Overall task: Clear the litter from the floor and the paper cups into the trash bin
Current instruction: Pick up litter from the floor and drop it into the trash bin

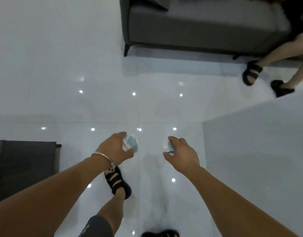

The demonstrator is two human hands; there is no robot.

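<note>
Out in front of us, our left hand (pixel 113 149) grips a paper cup (pixel 131 143) and our right hand (pixel 183 152) clutches crumpled white litter (pixel 166 144). Both are level above the floor (pixel 62 82). No trash bin shows, so we cannot tell its direction.

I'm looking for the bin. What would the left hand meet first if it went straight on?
Only bare floor at first; the left hand, holding a paper cup, points roughly toward the grey sofa, though depth is hard to judge.

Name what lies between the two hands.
In the head view, only bare floor separates the left hand, gripping a cup, from the right hand, gripping paper.
</note>
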